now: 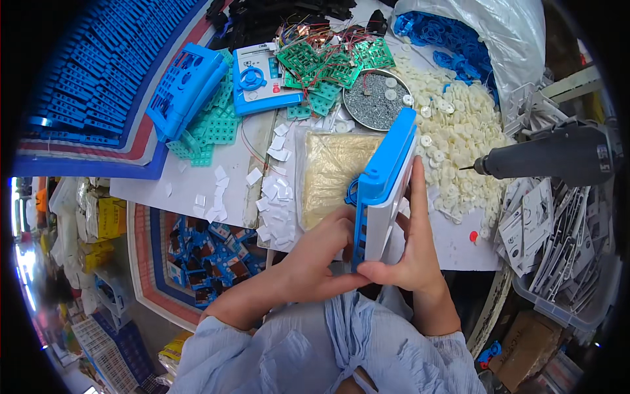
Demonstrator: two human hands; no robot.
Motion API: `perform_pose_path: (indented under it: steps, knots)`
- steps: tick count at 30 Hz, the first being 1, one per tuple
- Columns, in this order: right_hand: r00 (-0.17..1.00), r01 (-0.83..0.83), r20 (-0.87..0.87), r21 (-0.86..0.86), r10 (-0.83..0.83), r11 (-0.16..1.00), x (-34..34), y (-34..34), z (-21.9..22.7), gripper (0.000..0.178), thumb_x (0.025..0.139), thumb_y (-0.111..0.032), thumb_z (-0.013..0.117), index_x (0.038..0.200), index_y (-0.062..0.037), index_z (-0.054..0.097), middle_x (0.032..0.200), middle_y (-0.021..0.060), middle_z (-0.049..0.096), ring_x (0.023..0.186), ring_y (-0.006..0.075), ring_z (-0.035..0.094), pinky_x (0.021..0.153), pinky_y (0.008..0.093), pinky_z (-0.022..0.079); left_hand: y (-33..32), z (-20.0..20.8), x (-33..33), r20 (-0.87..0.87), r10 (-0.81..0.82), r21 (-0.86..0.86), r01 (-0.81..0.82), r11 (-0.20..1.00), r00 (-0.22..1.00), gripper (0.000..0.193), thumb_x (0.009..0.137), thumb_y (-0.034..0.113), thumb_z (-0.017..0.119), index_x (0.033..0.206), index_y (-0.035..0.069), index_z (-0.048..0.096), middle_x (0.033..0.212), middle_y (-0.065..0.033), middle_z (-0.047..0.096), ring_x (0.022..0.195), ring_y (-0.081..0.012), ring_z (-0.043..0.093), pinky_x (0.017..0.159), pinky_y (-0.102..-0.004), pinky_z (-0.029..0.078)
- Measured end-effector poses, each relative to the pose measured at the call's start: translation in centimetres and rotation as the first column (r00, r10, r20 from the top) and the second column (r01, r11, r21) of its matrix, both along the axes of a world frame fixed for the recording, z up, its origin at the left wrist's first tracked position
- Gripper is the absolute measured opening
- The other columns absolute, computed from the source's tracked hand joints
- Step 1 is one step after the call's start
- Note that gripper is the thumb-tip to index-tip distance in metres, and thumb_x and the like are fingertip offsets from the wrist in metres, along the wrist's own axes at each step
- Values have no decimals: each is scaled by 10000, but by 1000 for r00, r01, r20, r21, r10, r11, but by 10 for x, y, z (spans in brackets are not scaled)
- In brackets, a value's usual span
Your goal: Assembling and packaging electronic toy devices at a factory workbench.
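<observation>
A blue and white plastic toy casing (388, 187) stands on edge between my two hands, its narrow side turned toward me. My left hand (323, 253) is closed around its lower left part, next to a small blue ring-shaped piece that sticks out. My right hand (419, 253) grips the white side, fingers stretched up along it and thumb at the bottom edge. Behind the casing lies a clear bag of cream-coloured pieces (335, 164). A similar casing with a blue steering wheel (252, 79) lies further back, beside a blue shell (186, 92).
Green circuit boards (302, 59) with wires lie at the back, near a round dish of screws (371, 105). Cream discs (453, 131) are heaped at right, beneath a power screwdriver (551, 159). Blue parts fill a left crate (92, 72). White paper pieces (275, 207) are scattered left of centre.
</observation>
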State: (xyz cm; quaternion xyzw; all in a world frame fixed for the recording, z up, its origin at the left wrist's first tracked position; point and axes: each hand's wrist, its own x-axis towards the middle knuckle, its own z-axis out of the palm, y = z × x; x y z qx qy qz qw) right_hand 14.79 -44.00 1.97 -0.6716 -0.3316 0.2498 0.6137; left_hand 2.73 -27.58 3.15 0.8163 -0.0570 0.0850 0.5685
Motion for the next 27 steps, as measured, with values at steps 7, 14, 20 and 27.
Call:
perform_pose_path:
  steps: [7,14,20,27]
  knots:
    - [942,93,-335,154,-37,984,12,-9,6,1016,804,-227,799,1553,37,166,1407,208,459,1302,268,481,1019,365,446,-3,-10,-18,-152,266,-542,-305,783,952,694,844,36,685,1429,-49,322,1354,-147,489,1314,-249,477,1088,-378,383]
    - [801,-115,-558,215,219,970,10,-10,13,411,913,-4,593,1308,45,486,1189,79,625,1078,97,596,888,239,490,17,-37,-27,-351,250,-732,-431,527,902,645,949,171,523,1500,-47,266,1428,-183,495,1315,-279,512,1099,-416,404]
    - [809,-232,-526,126,263,965,3,-5,24,580,851,86,570,1401,32,395,1318,110,556,1193,140,572,958,277,508,7,-40,-22,-426,315,-693,-530,489,848,485,1049,202,418,1481,4,326,1342,-144,560,1202,-218,588,1012,-366,470]
    - [703,-141,-653,260,281,955,1,-5,8,676,859,82,557,1482,25,301,1408,123,503,1243,183,566,1006,311,497,4,-43,-10,-451,365,-634,-580,512,815,390,1068,219,416,1386,-5,441,1199,-98,632,1061,-137,625,920,-296,495]
